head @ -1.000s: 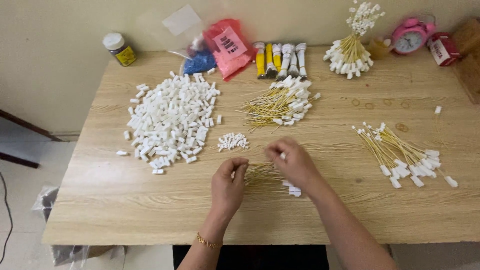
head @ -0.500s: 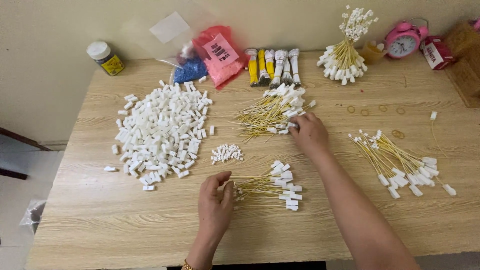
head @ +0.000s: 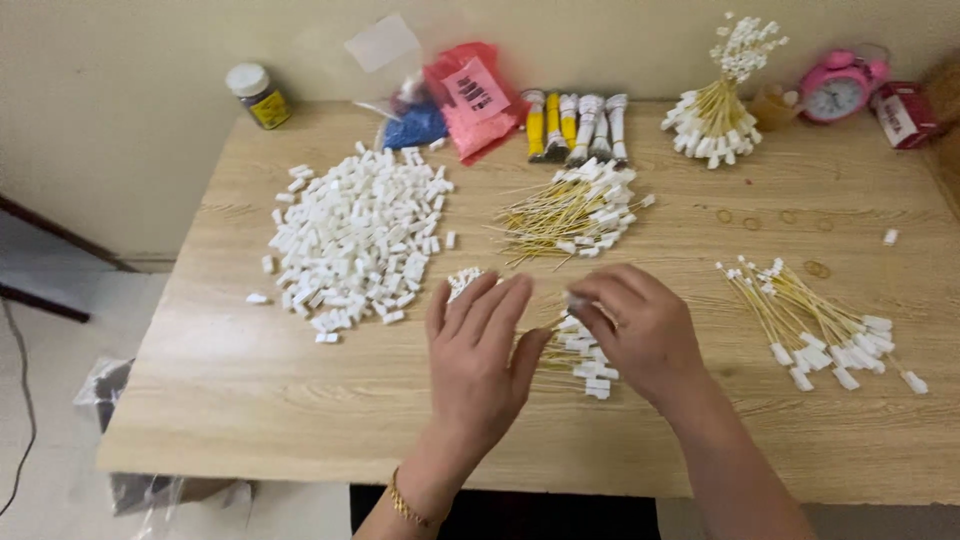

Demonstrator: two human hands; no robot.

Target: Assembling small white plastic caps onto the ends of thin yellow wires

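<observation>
Resting on the tabletop (head: 250, 400), the small bundle of yellow sticks (head: 580, 355) lies between both hands, its long axis running left to right; the right hand (head: 640, 325) pinches a white cap (head: 578, 300) just above it, nearer than the left hand (head: 480, 350), fingers spread open

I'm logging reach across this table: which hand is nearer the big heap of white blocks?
Left. The left hand lies just right of the heap of white blocks; the right hand is farther right.
</observation>
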